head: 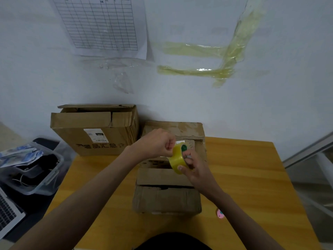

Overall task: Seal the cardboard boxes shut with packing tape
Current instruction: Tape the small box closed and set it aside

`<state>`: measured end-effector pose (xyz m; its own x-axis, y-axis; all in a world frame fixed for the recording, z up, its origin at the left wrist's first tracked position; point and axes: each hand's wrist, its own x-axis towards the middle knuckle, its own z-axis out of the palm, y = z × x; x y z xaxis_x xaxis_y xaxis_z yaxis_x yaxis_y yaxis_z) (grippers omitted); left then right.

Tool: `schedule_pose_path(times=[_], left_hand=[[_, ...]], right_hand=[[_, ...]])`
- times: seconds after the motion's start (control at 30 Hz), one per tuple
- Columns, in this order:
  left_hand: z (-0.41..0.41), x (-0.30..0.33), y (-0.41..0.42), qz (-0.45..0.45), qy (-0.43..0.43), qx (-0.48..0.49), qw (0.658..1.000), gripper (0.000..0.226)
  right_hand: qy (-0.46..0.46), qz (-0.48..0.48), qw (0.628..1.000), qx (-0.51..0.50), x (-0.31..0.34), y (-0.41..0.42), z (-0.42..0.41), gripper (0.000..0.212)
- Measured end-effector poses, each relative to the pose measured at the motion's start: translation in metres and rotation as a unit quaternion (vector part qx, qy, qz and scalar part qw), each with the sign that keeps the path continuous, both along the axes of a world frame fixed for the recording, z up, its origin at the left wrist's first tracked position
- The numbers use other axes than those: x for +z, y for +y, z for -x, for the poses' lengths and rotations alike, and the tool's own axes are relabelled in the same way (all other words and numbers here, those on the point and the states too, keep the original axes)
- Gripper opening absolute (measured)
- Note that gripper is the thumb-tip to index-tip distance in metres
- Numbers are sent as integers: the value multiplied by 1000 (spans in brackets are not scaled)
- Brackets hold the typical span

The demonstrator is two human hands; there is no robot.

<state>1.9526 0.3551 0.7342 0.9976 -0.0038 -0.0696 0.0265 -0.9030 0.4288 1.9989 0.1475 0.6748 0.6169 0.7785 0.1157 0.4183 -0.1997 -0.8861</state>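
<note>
Glossy yellow tape roll (177,158) (round) above creased cardboard box (166,193).

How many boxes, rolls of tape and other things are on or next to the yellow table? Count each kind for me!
Cardboard boxes: 2, the big box at the back and the small box in front.
Tape rolls: 1, the yellow tape roll, held in both hands.
Pink things: 1, the small pink object.
Clear plastic bins: 1, the bin.
Laptops: 1, the laptop.
Total: 6
</note>
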Motion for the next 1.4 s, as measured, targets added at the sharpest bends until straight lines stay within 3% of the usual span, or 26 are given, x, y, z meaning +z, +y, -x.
schedule_pose_path(times=[0.23,0.4,0.5,0.67,0.83,1.2,1.33,1.4], left_hand=[[7,-11,0,87,-25,14,996,32],[14,-20,2,150,-29,43,987,17],[16,-22,4,202,-74,44,976,7],[21,-23,7,229,-74,10,971,38],[20,-16,5,216,-125,15,968,21],[19,-1,-4,241,-88,-11,967,10],[20,-5,-11,225,-124,24,966,8],[20,-10,-15,194,-136,44,971,23]], right_hand=[[74,-15,997,8,0,-4,-7,24],[114,-22,993,-7,-6,-8,-11,25],[159,-35,987,-1,-2,-11,-14,26],[256,-61,965,-8,9,-13,-19,25],[327,-75,941,-36,6,-10,-25,35],[428,-139,893,-7,12,-12,-30,44],[408,-135,903,-14,16,-13,-24,40],[384,-122,915,-10,19,-12,-18,36]])
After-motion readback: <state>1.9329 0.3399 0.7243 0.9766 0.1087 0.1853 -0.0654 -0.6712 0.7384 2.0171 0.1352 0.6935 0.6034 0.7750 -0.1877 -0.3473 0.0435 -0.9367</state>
